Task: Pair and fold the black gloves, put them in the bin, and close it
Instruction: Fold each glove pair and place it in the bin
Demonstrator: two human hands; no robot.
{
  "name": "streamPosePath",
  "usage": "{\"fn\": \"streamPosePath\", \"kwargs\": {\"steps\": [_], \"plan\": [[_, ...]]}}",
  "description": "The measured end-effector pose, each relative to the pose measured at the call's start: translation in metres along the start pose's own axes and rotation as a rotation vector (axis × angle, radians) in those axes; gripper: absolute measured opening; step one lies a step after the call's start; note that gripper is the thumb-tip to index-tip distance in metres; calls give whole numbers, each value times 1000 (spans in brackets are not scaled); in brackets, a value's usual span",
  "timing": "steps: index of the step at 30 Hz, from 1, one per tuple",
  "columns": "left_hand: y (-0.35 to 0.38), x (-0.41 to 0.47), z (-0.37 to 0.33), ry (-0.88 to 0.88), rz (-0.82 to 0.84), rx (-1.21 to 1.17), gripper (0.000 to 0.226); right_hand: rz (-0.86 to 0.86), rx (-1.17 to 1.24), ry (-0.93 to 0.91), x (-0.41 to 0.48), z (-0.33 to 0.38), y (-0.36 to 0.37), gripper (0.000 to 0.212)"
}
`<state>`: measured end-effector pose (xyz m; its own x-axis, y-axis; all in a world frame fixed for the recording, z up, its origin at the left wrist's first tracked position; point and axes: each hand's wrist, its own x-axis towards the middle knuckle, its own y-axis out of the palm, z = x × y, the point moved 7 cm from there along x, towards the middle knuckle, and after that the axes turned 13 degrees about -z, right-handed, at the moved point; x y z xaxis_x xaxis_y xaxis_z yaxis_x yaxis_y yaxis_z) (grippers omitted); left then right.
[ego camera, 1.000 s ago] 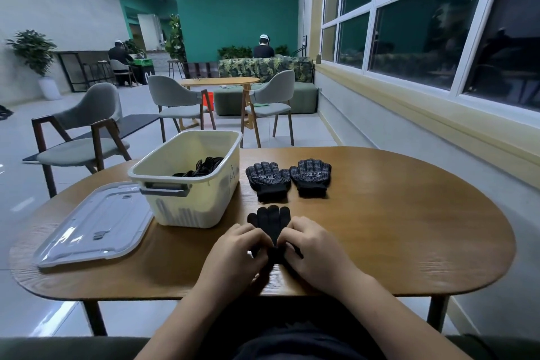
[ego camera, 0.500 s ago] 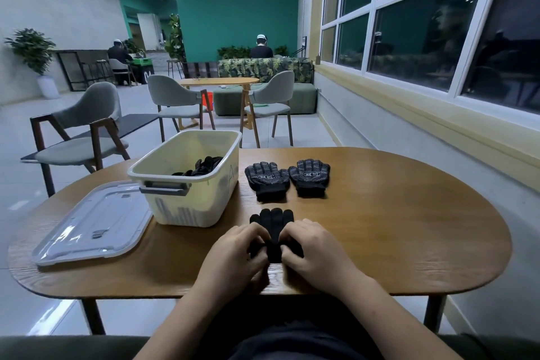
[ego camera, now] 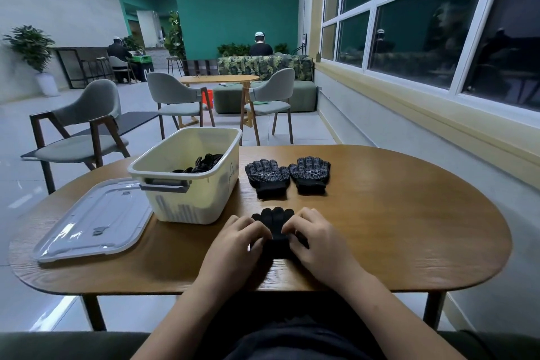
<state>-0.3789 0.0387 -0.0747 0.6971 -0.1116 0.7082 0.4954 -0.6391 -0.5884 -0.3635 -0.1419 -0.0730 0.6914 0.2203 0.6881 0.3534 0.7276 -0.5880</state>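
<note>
Open bin (ego camera: 190, 204) stands on the worktop (ego camera: 394, 228), with black gloves (ego camera: 201, 165) inside it. Lid (ego camera: 90, 219) lies flat just left of the bin. A plain black glove (ego camera: 273, 221) lies flat right of the bin's near corner. Left hand (ego camera: 236, 245) and right hand (ego camera: 315, 242) flank it, fingers curled, pinching its side edges. Two dotted gloves (ego camera: 267, 178) lie side by side right of the bin.

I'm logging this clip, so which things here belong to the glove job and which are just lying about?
Job: left hand and right hand gripping the nearest gloves; dotted gloves behind them; bin holding more gloves; lid.
Lying about: grey chairs; far table; potted plant.
</note>
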Motion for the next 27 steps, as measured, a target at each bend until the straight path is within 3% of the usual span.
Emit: {"fn": "streamPosePath", "kwargs": {"steps": [7, 10, 17, 27], "plan": [[-2, -2, -5, 27, 33, -7, 19, 21, -35, -103, -1, 12, 0, 8], [1, -2, -4, 22, 60, 16, 26, 66, -88, -99, -1, 13, 4, 19], [3, -3, -1, 11, 29, 38, 19, 49, -112, -78, -1, 7, 7, 13], [4, -3, -2, 20, 7, 84, 9, -48, -147, -33, 0, -1, 5, 22]]}}
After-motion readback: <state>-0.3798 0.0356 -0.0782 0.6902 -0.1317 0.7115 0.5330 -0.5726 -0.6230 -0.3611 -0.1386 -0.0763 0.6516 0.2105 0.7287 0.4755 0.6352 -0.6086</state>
